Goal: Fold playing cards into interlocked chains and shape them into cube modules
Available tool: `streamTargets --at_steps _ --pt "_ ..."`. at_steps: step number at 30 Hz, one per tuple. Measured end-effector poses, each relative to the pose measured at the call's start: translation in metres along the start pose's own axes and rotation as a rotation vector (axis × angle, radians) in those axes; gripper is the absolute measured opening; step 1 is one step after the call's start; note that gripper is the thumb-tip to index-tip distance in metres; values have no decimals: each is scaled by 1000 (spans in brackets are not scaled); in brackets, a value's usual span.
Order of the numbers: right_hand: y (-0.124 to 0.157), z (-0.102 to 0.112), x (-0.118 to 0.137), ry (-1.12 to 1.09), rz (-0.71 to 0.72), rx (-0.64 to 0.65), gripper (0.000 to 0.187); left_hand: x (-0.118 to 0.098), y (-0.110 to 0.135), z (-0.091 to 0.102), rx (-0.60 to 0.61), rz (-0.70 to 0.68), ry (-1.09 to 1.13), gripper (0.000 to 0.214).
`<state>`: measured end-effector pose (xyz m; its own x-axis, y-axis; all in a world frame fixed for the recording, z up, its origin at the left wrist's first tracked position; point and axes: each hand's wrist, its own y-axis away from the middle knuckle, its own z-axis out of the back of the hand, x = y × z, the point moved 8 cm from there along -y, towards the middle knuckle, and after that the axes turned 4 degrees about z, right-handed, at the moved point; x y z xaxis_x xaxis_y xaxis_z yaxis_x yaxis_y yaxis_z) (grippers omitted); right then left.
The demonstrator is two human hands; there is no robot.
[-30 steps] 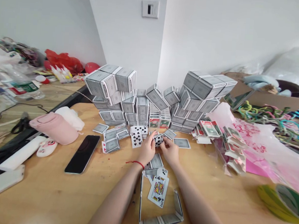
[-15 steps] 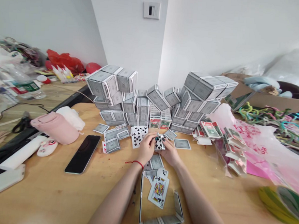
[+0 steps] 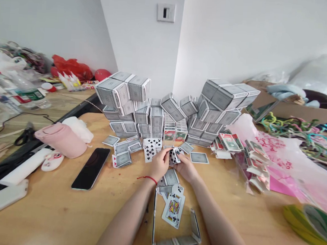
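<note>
Both my hands meet at the middle of the wooden table [image 3: 62,212], pinched on one folded playing card [image 3: 174,155] with black pips. My left hand [image 3: 158,164], with a red string at the wrist, grips its left side. My right hand [image 3: 185,166] grips its right side. Just behind them lie face-up spade cards [image 3: 150,148] and face-down grey-backed cards [image 3: 123,152]. A wall of stacked cubes made of folded cards [image 3: 142,106] stands further back. Between my forearms lies a face-up king card [image 3: 173,209] inside a low open frame of folded cards [image 3: 176,241].
A black phone [image 3: 91,168] and a pink pouch [image 3: 60,139] lie to the left, with a white block [image 3: 1,200] near the edge. Card packs [image 3: 229,141], pink plastic bags [image 3: 289,165], coloured pipe cleaners [image 3: 299,134] and a green tape roll [image 3: 310,222] crowd the right.
My hands have drawn slightly nearer and turned the folded card between them; its black pips now face up more. Nothing else on the table has moved.
</note>
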<state>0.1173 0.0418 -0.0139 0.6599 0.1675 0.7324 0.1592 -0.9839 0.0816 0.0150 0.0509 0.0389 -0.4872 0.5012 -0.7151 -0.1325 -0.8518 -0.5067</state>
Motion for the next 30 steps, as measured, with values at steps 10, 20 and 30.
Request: streamTargets --at_steps 10,20,30 --pt "-1 4 1 -37 10 -66 16 -6 2 7 -92 -63 -94 26" --pt "-4 17 10 -82 124 -188 17 3 0 24 -265 10 -46 24" --pt "-1 14 13 -151 115 -131 14 16 -1 26 -295 150 39 25"
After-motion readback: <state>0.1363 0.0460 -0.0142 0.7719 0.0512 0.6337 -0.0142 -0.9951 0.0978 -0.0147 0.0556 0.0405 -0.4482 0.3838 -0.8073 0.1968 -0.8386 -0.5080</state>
